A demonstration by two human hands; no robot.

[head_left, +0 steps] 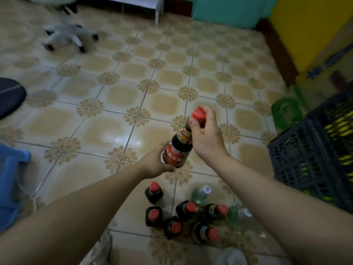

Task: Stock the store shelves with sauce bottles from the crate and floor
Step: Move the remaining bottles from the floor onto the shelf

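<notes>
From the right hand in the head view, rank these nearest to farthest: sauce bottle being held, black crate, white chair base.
1. sauce bottle, gripped at the cap by the right hand.
2. black crate, on the floor, right side.
3. white chair base, far upper left.

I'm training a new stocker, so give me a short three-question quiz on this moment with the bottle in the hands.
1. True or false: the held bottle has a white cap.
2. Which of the hands grips the held bottle at its neck? A) left B) right
3. Fill in: the dark crate stands on the person's ____ side.
Key: 1 false, it has a red cap. 2 B, the right hand is at the neck; the left hand holds the base. 3 right.
</notes>
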